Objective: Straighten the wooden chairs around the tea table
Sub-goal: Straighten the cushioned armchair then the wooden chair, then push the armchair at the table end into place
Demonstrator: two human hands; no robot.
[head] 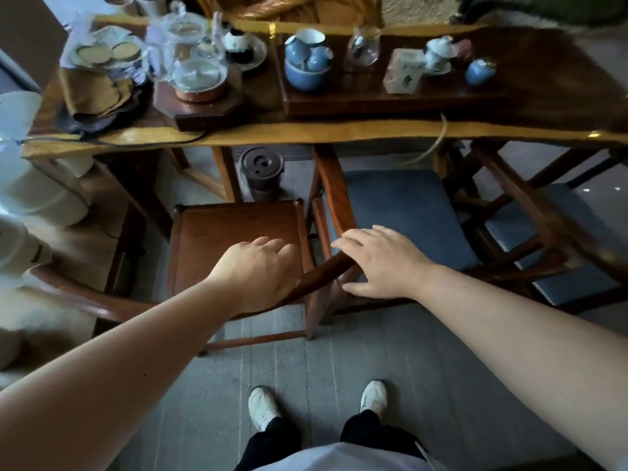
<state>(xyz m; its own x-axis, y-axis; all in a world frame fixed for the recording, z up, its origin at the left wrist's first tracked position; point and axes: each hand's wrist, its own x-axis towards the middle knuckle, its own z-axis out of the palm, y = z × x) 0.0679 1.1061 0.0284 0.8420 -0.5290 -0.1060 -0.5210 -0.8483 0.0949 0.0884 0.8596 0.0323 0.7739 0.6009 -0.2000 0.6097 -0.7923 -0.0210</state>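
Both hands were on the curved back rail [326, 266] of the middle chair. The left hand [258, 270] lay over the rail's lower end with its fingers curled down around the wood, gripping it. The right hand [380, 263] rested flat on the rail's upper stretch, fingers spread and loose, palm down, thumb tucked beneath the rail; it pressed rather than clasped. That chair, with its blue seat cushion [404, 212], stood pushed partway under the near edge of the tea surface [306, 134], turned a little askew to it. Just to its left a plain wooden stool [234, 232] stood touching or nearly touching the chair's frame. To the right a second blue-cushioned chair [560, 253] sat close beside, angled away. On the surface stood a glass teapot [193, 62] on a copper warmer, a blue bowl [306, 66] holding cups, and a small blue jar [480, 71]. A dark lidded pot [261, 175] sat on the floor under the surface. The person's white shoes [263, 407] stood on grey floorboards behind the chair.
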